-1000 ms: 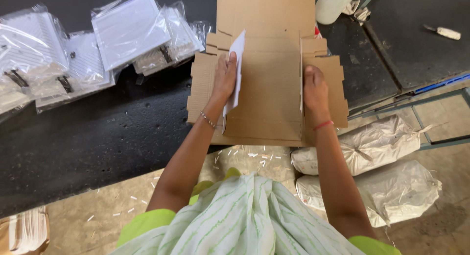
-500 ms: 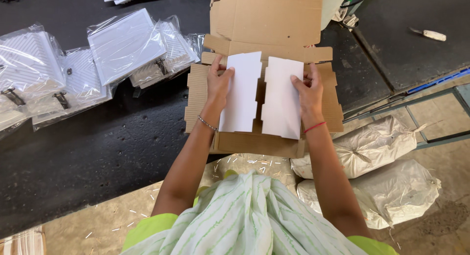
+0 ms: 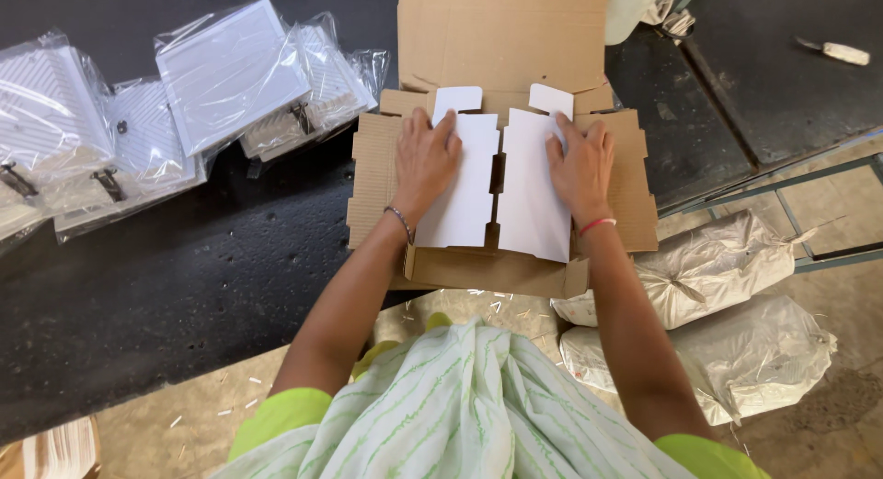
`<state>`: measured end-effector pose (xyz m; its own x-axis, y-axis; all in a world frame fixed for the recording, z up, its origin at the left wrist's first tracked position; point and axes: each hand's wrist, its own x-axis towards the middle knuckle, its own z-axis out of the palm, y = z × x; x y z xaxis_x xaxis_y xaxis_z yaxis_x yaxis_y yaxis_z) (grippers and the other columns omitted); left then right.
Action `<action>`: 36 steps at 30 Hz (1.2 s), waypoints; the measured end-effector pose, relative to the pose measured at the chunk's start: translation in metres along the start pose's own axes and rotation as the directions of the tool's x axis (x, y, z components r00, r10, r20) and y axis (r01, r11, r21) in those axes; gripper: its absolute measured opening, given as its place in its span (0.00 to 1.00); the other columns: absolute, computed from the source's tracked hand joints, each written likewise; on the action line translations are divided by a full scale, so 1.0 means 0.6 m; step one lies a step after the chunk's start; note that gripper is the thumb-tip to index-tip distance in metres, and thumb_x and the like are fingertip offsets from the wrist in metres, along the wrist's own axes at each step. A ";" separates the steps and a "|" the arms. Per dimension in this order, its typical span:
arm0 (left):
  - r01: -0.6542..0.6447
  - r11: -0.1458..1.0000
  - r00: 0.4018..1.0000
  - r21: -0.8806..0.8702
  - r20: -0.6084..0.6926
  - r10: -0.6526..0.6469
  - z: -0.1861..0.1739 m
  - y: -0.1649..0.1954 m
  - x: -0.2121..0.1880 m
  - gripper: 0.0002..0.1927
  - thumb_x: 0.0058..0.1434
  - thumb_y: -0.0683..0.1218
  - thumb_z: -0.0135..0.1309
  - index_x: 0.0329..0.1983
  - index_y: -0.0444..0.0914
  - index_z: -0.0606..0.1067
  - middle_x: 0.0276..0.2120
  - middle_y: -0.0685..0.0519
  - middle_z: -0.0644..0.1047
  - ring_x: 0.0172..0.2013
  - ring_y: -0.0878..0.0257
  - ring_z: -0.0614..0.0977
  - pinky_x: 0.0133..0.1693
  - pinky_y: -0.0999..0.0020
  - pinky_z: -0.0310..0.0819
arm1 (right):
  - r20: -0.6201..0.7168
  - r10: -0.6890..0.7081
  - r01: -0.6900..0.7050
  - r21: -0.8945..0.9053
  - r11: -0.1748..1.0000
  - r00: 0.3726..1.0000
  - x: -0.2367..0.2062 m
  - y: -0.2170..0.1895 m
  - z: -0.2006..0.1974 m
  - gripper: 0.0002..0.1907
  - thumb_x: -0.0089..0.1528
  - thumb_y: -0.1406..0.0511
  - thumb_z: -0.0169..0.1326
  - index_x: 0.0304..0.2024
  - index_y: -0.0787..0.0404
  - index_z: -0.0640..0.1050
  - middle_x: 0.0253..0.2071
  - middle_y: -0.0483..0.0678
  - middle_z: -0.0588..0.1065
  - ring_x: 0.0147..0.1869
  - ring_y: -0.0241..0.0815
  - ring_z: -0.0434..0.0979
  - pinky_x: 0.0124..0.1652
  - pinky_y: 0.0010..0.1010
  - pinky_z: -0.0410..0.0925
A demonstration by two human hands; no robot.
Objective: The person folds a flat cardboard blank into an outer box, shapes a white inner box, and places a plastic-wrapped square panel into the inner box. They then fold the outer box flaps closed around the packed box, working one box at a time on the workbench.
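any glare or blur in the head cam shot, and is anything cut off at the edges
Head view: even daylight, soft shadows only. The clear plastic bags at left show pale sheen that washes out the white panels inside. Both hands, left and right, and the white card flaps of the cardboard box look sharp. Wide-lens bending curves the black table edge; the box top is cropped.
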<state>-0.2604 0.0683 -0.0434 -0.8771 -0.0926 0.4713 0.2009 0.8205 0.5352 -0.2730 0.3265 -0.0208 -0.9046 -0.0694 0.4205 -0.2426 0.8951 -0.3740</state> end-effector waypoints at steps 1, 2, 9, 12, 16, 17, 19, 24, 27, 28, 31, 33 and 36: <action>-0.039 0.999 0.999 0.003 -0.004 0.039 -0.005 0.000 0.002 0.18 0.62 0.46 0.53 0.55 0.40 0.79 0.39 0.45 0.68 0.43 0.50 0.70 0.46 0.53 0.66 | 0.013 -0.019 0.020 -0.051 0.998 1.000 0.003 -0.004 -0.004 0.20 0.68 0.58 0.57 0.61 0.54 0.80 0.48 0.58 0.68 0.53 0.58 0.66 0.55 0.47 0.61; -0.081 0.997 0.997 0.007 -0.009 0.081 -0.008 0.000 0.006 0.17 0.63 0.46 0.53 0.54 0.39 0.79 0.39 0.45 0.69 0.43 0.50 0.70 0.46 0.53 0.66 | 0.024 -0.038 0.041 -0.101 0.994 0.999 0.007 -0.008 -0.008 0.18 0.67 0.57 0.57 0.58 0.55 0.81 0.49 0.57 0.69 0.54 0.58 0.66 0.54 0.48 0.61; -0.075 0.970 0.997 -0.231 -0.018 0.073 0.007 -0.011 0.076 0.09 0.67 0.48 0.50 0.42 0.41 0.78 0.44 0.46 0.75 0.46 0.48 0.73 0.50 0.52 0.67 | 0.117 -0.130 0.131 0.005 0.991 0.985 0.063 -0.012 -0.018 0.17 0.71 0.56 0.53 0.40 0.62 0.82 0.45 0.54 0.74 0.54 0.57 0.71 0.49 0.45 0.67; 0.141 0.893 0.990 -0.427 0.074 -0.121 0.005 -0.034 0.103 0.16 0.70 0.52 0.43 0.42 0.36 0.75 0.39 0.44 0.78 0.43 0.47 0.76 0.48 0.54 0.69 | 0.002 -0.217 0.216 0.097 0.972 0.976 0.091 0.014 -0.017 0.20 0.77 0.56 0.47 0.44 0.65 0.80 0.47 0.58 0.77 0.51 0.59 0.76 0.51 0.46 0.69; 0.306 0.735 0.952 -0.605 0.180 -0.248 -0.006 -0.056 0.116 0.27 0.67 0.58 0.37 0.32 0.33 0.77 0.29 0.46 0.81 0.34 0.54 0.81 0.42 0.60 0.73 | 0.213 0.040 -0.138 0.470 0.872 0.976 0.095 0.055 -0.032 0.34 0.76 0.47 0.34 0.35 0.65 0.78 0.42 0.49 0.82 0.49 0.46 0.81 0.51 0.35 0.70; 0.279 0.730 0.960 -0.624 0.158 -0.231 -0.010 -0.056 0.117 0.29 0.66 0.59 0.37 0.29 0.33 0.79 0.28 0.47 0.82 0.34 0.55 0.82 0.41 0.61 0.73 | 0.244 0.055 -0.180 0.527 0.831 0.968 0.097 0.059 -0.035 0.36 0.75 0.45 0.33 0.35 0.66 0.78 0.42 0.49 0.83 0.49 0.45 0.81 0.51 0.34 0.71; 0.303 0.741 0.953 -0.600 0.194 -0.232 -0.016 -0.056 0.118 0.30 0.65 0.60 0.36 0.26 0.33 0.78 0.26 0.47 0.80 0.32 0.56 0.81 0.40 0.63 0.73 | 0.285 0.034 -0.211 0.618 0.758 0.958 0.095 0.065 -0.045 0.38 0.75 0.43 0.32 0.38 0.67 0.78 0.41 0.51 0.81 0.50 0.44 0.81 0.52 0.32 0.72; 0.497 0.510 0.862 -0.702 0.467 -0.197 -0.067 -0.084 0.086 0.28 0.73 0.61 0.35 0.46 0.37 0.79 0.34 0.52 0.73 0.34 0.61 0.72 0.39 0.66 0.68 | 0.332 -0.052 -0.245 0.785 0.569 0.942 0.040 0.086 -0.082 0.35 0.75 0.42 0.35 0.60 0.65 0.75 0.59 0.50 0.77 0.64 0.43 0.77 0.62 0.34 0.71; 0.112 0.575 0.994 -0.811 0.091 -0.066 -0.127 -0.104 -0.017 0.28 0.77 0.60 0.34 0.64 0.35 0.70 0.57 0.56 0.72 0.51 0.66 0.76 0.51 0.69 0.68 | 0.194 0.134 -0.236 0.772 0.591 0.972 -0.069 0.098 -0.126 0.39 0.72 0.41 0.33 0.58 0.66 0.77 0.56 0.52 0.79 0.61 0.41 0.79 0.60 0.33 0.71; 0.098 0.587 0.990 -0.804 0.017 -0.142 -0.144 -0.100 -0.067 0.27 0.78 0.59 0.35 0.61 0.34 0.73 0.51 0.55 0.72 0.48 0.65 0.74 0.51 0.69 0.69 | 0.144 0.208 -0.239 0.791 0.564 0.967 -0.119 0.098 -0.144 0.38 0.73 0.41 0.33 0.56 0.66 0.77 0.53 0.50 0.79 0.58 0.41 0.79 0.59 0.32 0.72; 0.094 0.667 0.932 -0.739 -0.171 -0.320 -0.190 -0.056 -0.220 0.24 0.82 0.57 0.37 0.47 0.34 0.74 0.38 0.53 0.72 0.38 0.64 0.72 0.48 0.67 0.69 | 0.044 0.419 -0.202 0.918 0.342 0.907 -0.257 0.070 -0.181 0.28 0.78 0.46 0.37 0.52 0.64 0.74 0.45 0.49 0.76 0.50 0.40 0.76 0.53 0.33 0.71; 0.109 0.685 0.922 -0.720 -0.184 -0.340 -0.200 -0.001 -0.303 0.18 0.82 0.53 0.39 0.47 0.35 0.73 0.39 0.53 0.72 0.40 0.64 0.74 0.48 0.71 0.70 | -0.051 0.486 -0.128 0.936 0.328 0.873 -0.330 0.025 -0.185 0.28 0.79 0.47 0.35 0.48 0.63 0.73 0.43 0.48 0.74 0.48 0.40 0.74 0.50 0.32 0.69; -0.008 0.866 0.999 -0.501 0.027 0.026 -0.203 0.071 -0.356 0.21 0.67 0.46 0.54 0.61 0.33 0.71 0.57 0.45 0.72 0.52 0.52 0.75 0.51 0.62 0.71 | -0.122 0.211 -0.055 0.733 0.678 0.970 -0.380 -0.064 -0.166 0.16 0.75 0.55 0.48 0.44 0.62 0.73 0.51 0.49 0.77 0.54 0.43 0.76 0.54 0.33 0.70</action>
<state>-0.0113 0.0543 -0.0362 -0.8833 -0.0561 0.4654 0.3997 0.4285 0.8103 -0.0225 0.3519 -0.0200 -0.8858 0.1749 0.4299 -0.3715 0.2881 -0.8826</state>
